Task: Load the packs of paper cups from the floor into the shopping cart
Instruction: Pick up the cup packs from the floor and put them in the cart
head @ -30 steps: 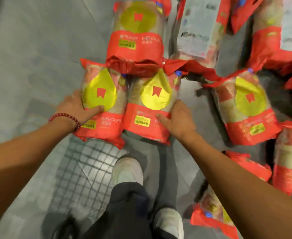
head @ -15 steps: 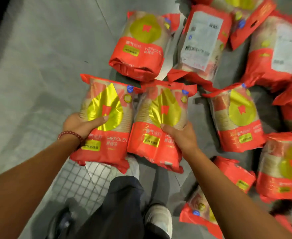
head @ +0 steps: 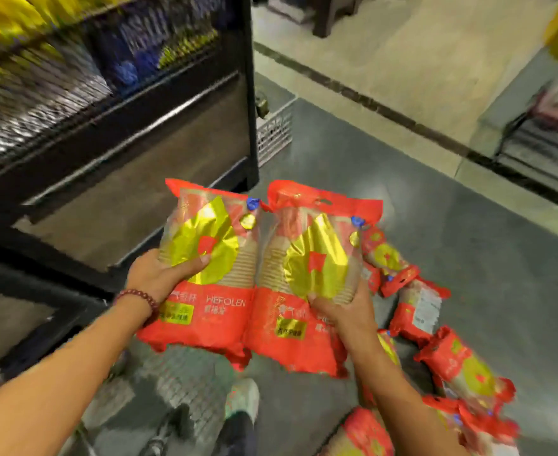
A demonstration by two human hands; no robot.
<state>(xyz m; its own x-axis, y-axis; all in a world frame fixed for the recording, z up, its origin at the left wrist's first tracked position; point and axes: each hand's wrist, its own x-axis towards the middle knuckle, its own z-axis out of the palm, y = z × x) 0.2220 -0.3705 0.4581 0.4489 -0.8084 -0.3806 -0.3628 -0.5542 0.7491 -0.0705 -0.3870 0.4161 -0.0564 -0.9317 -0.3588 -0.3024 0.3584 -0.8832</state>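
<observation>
Two packs of paper cups are lifted side by side, edges touching: the left pack (head: 205, 268) clamped in the left hand (head: 159, 274), thumb across its gold foil, and the right pack (head: 307, 284) pinched at mid-body by the right hand (head: 346, 311). They look light and bulky, with glossy, crinkly, probably slippery film over stacked cups that would crush under a hard squeeze; the ribbed middle is the surest hold. More packs (head: 462, 366) lie on the floor beyond the right hand. Wire mesh (head: 185, 373), perhaps the cart, shows below the hands.
</observation>
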